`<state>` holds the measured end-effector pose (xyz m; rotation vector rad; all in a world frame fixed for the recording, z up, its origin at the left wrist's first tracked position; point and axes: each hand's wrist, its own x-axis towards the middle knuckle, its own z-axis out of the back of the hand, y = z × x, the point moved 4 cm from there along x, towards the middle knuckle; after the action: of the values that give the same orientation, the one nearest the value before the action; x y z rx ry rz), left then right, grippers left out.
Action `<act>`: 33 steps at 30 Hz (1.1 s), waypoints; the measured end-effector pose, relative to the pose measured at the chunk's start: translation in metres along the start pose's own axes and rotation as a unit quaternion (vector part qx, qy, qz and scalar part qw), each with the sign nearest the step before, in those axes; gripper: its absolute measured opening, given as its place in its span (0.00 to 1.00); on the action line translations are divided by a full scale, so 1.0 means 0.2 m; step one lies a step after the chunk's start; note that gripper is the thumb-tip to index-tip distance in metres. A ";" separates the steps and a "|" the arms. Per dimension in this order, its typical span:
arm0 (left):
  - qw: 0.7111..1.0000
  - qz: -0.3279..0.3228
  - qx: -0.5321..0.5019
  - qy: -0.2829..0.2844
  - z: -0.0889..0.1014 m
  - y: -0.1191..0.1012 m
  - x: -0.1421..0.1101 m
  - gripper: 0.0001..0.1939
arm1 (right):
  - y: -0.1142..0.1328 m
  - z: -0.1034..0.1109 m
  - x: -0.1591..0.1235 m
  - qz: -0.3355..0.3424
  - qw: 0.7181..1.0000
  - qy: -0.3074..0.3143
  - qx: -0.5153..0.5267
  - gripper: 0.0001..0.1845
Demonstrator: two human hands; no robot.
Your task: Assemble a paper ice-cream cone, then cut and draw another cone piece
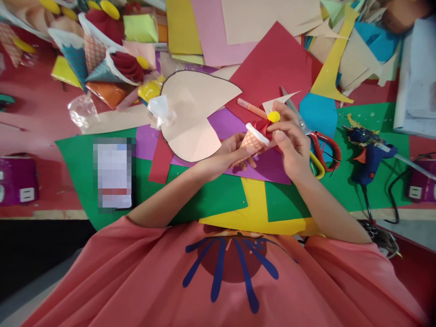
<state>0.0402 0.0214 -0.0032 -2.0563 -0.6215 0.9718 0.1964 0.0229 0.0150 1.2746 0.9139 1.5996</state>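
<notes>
My left hand [229, 156] is closed around a small paper cone [252, 141] with an orange grid pattern and a white rim, with red paper inside. My right hand [289, 144] pinches the top of that cone, its fingers on a small yellow ball [273, 116] and the red paper. Both hands hover over a purple sheet [269, 168] on the table. A peach heart-shaped paper [190, 113] lies just left of the hands.
Red-and-yellow scissors [320, 147] lie right of my right hand, a blue glue gun [369, 152] further right. A glue stick [251, 108] rests behind the cone. Finished paper cones [102, 59] pile at back left. Green, yellow and red sheets cover the table; a phone [115, 175] lies at left.
</notes>
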 end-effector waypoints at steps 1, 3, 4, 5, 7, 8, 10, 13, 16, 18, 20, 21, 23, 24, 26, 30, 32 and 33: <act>1.000 0.002 -0.009 -0.001 0.00 0.00 0.00 0.35 | -0.01 0.00 0.00 -0.004 1.000 -0.013 0.014 0.08; 1.000 0.005 -0.022 0.004 0.01 0.00 0.00 0.35 | -0.02 0.01 0.00 -0.016 0.999 -0.027 0.029 0.07; 1.000 0.006 -0.026 0.006 0.01 0.00 0.00 0.34 | -0.02 0.01 0.00 -0.022 0.999 -0.027 0.024 0.07; 1.000 0.007 -0.026 0.008 0.01 0.01 0.00 0.33 | -0.02 0.01 0.00 -0.028 0.999 -0.025 0.012 0.07; 1.000 0.006 -0.027 0.008 0.01 0.01 0.00 0.32 | -0.01 0.02 0.00 -0.037 0.999 -0.015 -0.015 0.08; 1.000 0.003 -0.029 0.008 0.01 0.01 0.01 0.32 | -0.01 0.02 0.00 -0.039 0.999 -0.010 -0.021 0.09; 0.999 -0.001 -0.034 0.008 0.00 0.01 0.01 0.32 | 0.00 0.02 0.00 -0.037 0.999 0.001 -0.022 0.10; 0.999 -0.003 -0.027 0.023 -0.01 0.00 0.01 0.31 | 0.01 0.01 0.00 -0.037 0.999 0.016 -0.027 0.09; 0.999 0.001 0.003 0.044 -0.01 0.00 0.00 0.28 | 0.00 0.01 0.01 -0.032 0.999 0.029 -0.030 0.08; 0.998 0.003 0.023 0.050 -0.01 -0.01 0.00 0.26 | -0.01 0.01 0.00 -0.019 0.999 0.035 -0.029 0.07; 0.998 0.007 0.030 0.054 -0.01 0.00 0.00 0.25 | -0.02 0.01 0.00 -0.008 0.999 0.038 -0.029 0.06; 0.998 0.009 0.025 0.056 -0.01 0.00 -0.01 0.25 | -0.03 0.01 0.00 -0.007 0.999 0.040 -0.029 0.06; 0.998 0.013 0.008 0.061 -0.01 0.00 -0.01 0.26 | -0.03 0.02 0.00 -0.015 0.999 0.042 -0.028 0.07; 0.998 0.013 -0.001 0.063 -0.01 0.00 -0.01 0.27 | -0.03 0.02 0.00 -0.022 0.999 0.041 -0.027 0.07; 0.997 0.012 -0.010 0.071 -0.01 0.00 -0.01 0.28 | -0.02 0.02 0.00 -0.028 0.999 0.035 -0.021 0.08; 0.998 0.013 -0.010 0.067 -0.01 0.00 -0.01 0.24 | 0.00 0.01 0.01 -0.027 0.999 0.032 -0.018 0.09; 0.998 0.014 -0.007 0.068 -0.01 0.00 -0.01 0.24 | -0.01 0.01 0.01 -0.029 0.999 0.034 -0.018 0.09; 0.997 0.014 -0.006 0.070 -0.01 0.01 0.00 0.24 | -0.01 0.01 0.01 -0.029 0.999 0.034 -0.015 0.09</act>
<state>0.0409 0.0196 -0.0031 -2.1281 -0.5284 0.8325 0.1979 0.0247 0.0139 1.1687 0.9563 1.6134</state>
